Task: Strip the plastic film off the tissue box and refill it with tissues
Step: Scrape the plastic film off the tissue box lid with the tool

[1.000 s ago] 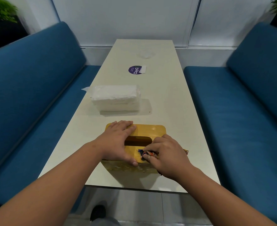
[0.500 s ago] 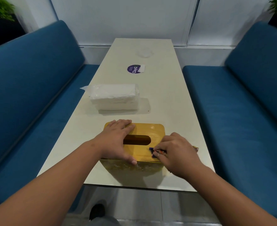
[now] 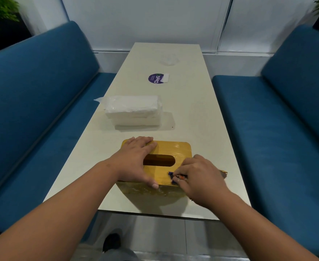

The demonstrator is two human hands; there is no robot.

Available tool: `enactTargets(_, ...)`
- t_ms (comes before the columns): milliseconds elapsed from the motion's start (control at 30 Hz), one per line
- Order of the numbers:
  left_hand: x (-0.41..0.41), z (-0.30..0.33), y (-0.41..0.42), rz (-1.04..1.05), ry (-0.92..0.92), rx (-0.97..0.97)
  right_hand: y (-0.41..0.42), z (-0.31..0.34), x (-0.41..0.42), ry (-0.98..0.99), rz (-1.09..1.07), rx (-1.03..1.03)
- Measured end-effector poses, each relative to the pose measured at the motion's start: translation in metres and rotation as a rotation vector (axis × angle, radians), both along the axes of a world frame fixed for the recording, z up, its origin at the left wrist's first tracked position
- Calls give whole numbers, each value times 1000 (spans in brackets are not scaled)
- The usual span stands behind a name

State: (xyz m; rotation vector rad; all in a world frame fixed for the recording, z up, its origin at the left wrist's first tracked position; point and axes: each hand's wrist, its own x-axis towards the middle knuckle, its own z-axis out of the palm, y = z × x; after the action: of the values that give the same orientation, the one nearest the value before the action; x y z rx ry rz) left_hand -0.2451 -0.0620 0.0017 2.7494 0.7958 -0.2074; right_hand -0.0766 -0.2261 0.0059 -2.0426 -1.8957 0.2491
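1. Flanked by blue upholstered benches point(image 3: 42, 110), long cream table point(image 3: 188, 110) up mid-frame.
2. Clear-wrapped white tissue pack point(image 3: 133, 110) at centre, untouched.
3. Yellow slotted tissue box point(image 3: 175, 149) lower centre, film-stripping step seemingly underway.
4. Left hand point(image 3: 134, 162) flat, fingers straight, pressing box.
5. Right hand point(image 3: 202, 178) pinching crumpled blue-orange film scrap point(image 3: 172, 175); next, probably a steady pull away.

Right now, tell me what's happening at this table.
A person is working on a yellow tissue box at the near end of the table. The left hand lies flat on the box top beside its slot, steadying it. The right hand pinches a dark scrap of film at the box's near right corner. A wrapped pack of tissues sits further up the table, not yet loaded.
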Motion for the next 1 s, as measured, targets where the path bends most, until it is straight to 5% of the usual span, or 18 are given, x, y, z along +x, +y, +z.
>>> enactTargets(1000,1,0,-4,0,2,-1,-8,1,13,-61,-26,-36)
